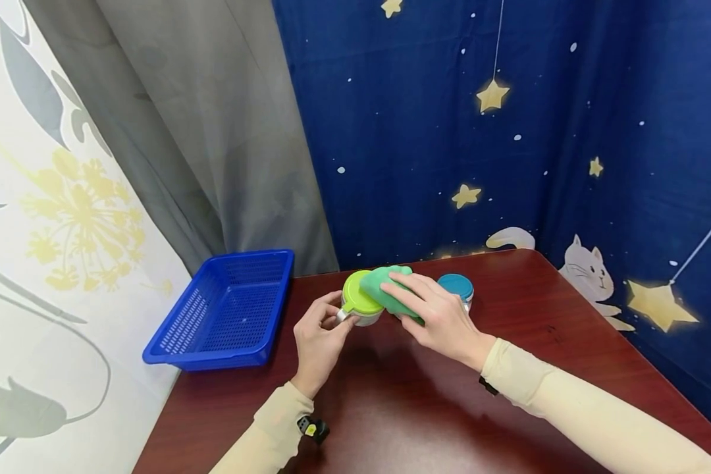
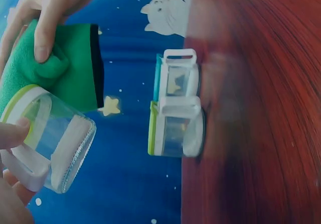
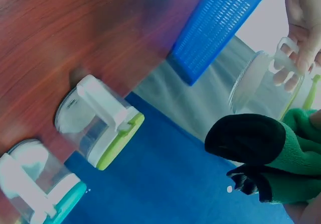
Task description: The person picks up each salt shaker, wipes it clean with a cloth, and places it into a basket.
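In the head view my left hand (image 1: 322, 339) holds a clear jar (image 1: 361, 304) by its white handle, raised off the table. The jar has a lime-green lid and white contents, and it tilts in the left wrist view. My right hand (image 1: 444, 322) grips a bunched green cloth (image 1: 379, 284) with black edging, against the lid side of the jar. Beyond the right hand a teal-lidded jar (image 1: 456, 287) stands on the table. Beside it, another lime-lidded jar (image 2: 173, 133) shows in both wrist views; hand and cloth mostly hide it from the head camera.
A blue perforated basket (image 1: 219, 360) sits at the table's left side. The dark red table (image 1: 385, 421) ends at a grey curtain (image 1: 231, 131) and a blue star-patterned curtain (image 1: 415, 145). Each wrist wears a dark strapped device.
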{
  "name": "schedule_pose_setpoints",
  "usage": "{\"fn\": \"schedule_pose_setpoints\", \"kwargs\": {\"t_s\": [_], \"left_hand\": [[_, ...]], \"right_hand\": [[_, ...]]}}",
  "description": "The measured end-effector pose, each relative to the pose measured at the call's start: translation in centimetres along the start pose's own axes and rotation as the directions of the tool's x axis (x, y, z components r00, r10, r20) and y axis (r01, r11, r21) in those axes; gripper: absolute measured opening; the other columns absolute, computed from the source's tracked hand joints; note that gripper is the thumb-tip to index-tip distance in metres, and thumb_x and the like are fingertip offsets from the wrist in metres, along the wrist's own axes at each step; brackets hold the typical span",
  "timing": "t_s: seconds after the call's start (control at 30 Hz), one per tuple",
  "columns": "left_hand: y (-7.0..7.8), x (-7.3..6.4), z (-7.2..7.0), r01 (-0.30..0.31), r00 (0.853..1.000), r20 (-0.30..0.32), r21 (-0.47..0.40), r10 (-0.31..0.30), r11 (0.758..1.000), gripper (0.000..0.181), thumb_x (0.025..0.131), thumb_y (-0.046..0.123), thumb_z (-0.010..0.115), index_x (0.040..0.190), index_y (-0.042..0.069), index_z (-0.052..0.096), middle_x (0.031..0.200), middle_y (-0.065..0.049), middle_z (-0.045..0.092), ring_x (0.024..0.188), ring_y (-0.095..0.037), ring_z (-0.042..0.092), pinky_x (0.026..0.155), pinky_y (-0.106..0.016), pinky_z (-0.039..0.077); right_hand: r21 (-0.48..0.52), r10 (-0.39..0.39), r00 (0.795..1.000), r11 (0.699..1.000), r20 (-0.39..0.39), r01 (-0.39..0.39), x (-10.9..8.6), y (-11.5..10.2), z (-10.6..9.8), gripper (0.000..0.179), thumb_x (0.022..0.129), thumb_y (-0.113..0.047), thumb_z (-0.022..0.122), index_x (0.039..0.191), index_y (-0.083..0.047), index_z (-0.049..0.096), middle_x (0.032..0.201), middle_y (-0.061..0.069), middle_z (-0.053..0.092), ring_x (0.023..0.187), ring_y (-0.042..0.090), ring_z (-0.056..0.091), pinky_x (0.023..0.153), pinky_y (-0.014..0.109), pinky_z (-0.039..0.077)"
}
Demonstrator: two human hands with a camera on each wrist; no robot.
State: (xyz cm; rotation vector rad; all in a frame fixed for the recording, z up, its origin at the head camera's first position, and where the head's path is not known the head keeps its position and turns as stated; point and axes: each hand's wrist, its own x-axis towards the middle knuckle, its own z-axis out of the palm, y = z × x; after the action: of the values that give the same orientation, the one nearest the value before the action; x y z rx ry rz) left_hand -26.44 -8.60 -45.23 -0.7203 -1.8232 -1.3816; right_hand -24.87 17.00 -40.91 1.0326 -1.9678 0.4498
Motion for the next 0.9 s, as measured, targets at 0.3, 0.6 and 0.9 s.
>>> {"fn": "schedule_pose_setpoints", "kwargs": {"t_s": [0.3,0.6,0.9], "left_hand": [[-0.3,0.1,0.2,0.029,0.998,-0.060,0.006,-0.028,1.000,0.024,0.078,0.011,0.088,0.084,0.009,0.065,0.125,-0.008,0.067,0.101,-0.025,0.070,0.075,-0.032,0.059],[-0.1,0.4,0.5,-0.014,0.992,-0.125,0.033,0.018,0.999,0.024,0.078,0.009,0.088,0.085,0.009,0.065,0.125,-0.007,0.067,0.099,-0.028,0.069,0.074,-0.028,0.059],[-0.1,0.2,0.2,0.049,0.992,-0.117,-0.067,-0.056,0.997,0.025,0.079,0.011,0.087,0.087,0.011,0.064,0.126,-0.005,0.067,0.108,-0.032,0.067,0.080,-0.029,0.058]], "right_hand": [[0.002,-0.042,0.999,0.999,-0.031,0.042,0.2,-0.9,0.6,0.062,0.080,-0.013,0.072,0.141,-0.018,0.060,0.142,0.009,0.056,0.126,0.028,0.056,0.093,0.048,0.053],[-0.042,-0.086,0.995,0.996,-0.046,0.084,0.6,-1.4,1.0,0.060,0.084,-0.012,0.062,0.144,-0.019,0.057,0.144,0.009,0.054,0.125,0.029,0.055,0.085,0.048,0.057],[-0.034,-0.097,0.992,0.995,-0.075,0.095,0.4,-1.4,0.9,0.058,0.082,-0.011,0.066,0.140,-0.016,0.061,0.141,0.012,0.056,0.123,0.030,0.057,0.092,0.049,0.054]]}}
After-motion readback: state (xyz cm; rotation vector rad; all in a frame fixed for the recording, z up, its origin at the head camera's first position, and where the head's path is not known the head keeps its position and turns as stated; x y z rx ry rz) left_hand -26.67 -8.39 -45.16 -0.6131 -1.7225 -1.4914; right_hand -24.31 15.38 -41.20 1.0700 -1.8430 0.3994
